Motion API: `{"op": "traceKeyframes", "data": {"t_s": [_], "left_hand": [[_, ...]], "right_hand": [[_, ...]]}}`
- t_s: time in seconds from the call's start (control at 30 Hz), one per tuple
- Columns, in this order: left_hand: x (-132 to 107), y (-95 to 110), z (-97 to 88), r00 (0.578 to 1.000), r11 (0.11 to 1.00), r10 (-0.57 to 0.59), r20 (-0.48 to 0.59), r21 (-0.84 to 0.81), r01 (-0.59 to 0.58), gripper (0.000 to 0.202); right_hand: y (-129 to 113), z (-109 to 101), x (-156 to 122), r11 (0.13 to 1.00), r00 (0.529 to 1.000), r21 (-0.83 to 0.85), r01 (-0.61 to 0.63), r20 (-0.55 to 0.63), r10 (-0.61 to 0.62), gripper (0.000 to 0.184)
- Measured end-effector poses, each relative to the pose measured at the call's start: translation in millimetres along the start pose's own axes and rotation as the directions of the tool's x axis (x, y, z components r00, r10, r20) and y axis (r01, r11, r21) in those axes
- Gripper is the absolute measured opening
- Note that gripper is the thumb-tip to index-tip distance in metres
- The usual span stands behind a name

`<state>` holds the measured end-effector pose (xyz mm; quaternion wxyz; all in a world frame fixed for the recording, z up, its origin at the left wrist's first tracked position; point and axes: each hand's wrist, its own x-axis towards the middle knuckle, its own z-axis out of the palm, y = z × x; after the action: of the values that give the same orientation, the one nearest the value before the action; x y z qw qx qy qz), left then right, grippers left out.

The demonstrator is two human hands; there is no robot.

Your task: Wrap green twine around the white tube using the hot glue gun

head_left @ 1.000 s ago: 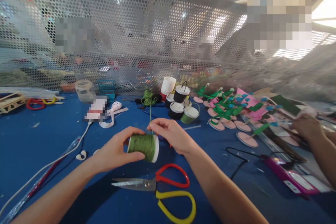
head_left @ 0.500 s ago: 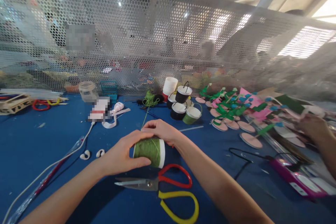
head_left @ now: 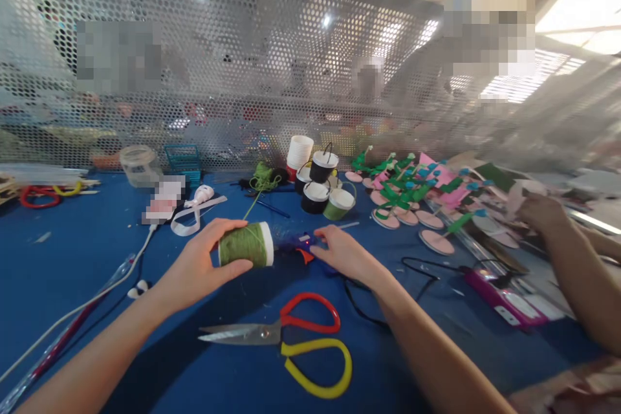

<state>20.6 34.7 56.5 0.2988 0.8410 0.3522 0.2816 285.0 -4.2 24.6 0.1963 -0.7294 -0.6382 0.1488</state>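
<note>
My left hand [head_left: 191, 268] is wrapped round a spool of green yarn [head_left: 242, 246], thumb below and fingers above, its white end facing right. A strand runs from the spool up to a loose green tangle [head_left: 264, 178]. My right hand [head_left: 342, 252] is closed about the rear of a blue glue gun [head_left: 295, 242] with an orange trigger, whose nozzle points left toward the spool. Part of the glue gun is hidden under the hand. Large scissors [head_left: 264, 334] with one red and one yellow handle lie in front of both hands.
Small buckets [head_left: 315, 197] and stacked white cups [head_left: 299, 152] stand at the back. Pink discs with green stems [head_left: 407, 200] spread to the right, near a purple power strip [head_left: 504, 301] and a co-worker's arm [head_left: 567, 259]. A white-cabled device [head_left: 165, 200] lies left.
My right hand has let go of the spool and moved right onto the glue gun, which has come into view. My left hand keeps the spool, now tilted and farther left.
</note>
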Motion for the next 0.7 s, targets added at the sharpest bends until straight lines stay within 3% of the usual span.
{"op": "traceKeyframes", "data": {"t_s": [0.1,0.27,0.37,0.43,0.53,0.6,0.7], "left_hand": [[0.1,-0.6,-0.3,1.000,1.000,0.010,-0.023,0.013,-0.010,0.046],[0.4,-0.3,-2.6,0.997,0.998,0.039,-0.062,0.048,-0.036,0.046],[1.1,-1.6,-4.3,0.995,0.996,0.067,-0.079,0.063,-0.062,0.045],[1.4,-2.9,-5.2,0.994,0.995,0.070,-0.085,0.072,-0.064,0.044],[1.3,-4.5,-5.6,0.996,0.999,0.018,-0.083,0.044,-0.014,0.045],[1.4,-5.1,-5.5,0.997,0.999,-0.046,-0.065,-0.025,0.045,0.047],[2.5,-5.7,-5.0,0.994,0.979,-0.110,-0.017,-0.173,0.105,0.049]], "right_hand": [[2.0,14.5,-7.0,0.993,0.994,-0.116,0.002,0.110,0.011,0.013],[0.9,25.1,-8.1,0.992,0.992,-0.083,-0.096,0.071,0.102,0.017],[-1.2,18.0,-7.7,0.969,0.977,0.127,-0.213,0.016,0.213,0.028],[-4.9,10.1,-9.0,0.912,0.969,0.347,-0.217,-0.037,0.245,0.030],[-14.9,-2.0,-15.7,0.773,0.981,0.621,-0.127,-0.036,0.190,0.021],[-24.4,-8.7,-22.7,0.696,0.989,0.709,-0.109,0.008,0.147,0.024],[-40.3,-17.7,-32.7,0.683,0.998,0.728,-0.057,0.042,0.039,0.027]]}}
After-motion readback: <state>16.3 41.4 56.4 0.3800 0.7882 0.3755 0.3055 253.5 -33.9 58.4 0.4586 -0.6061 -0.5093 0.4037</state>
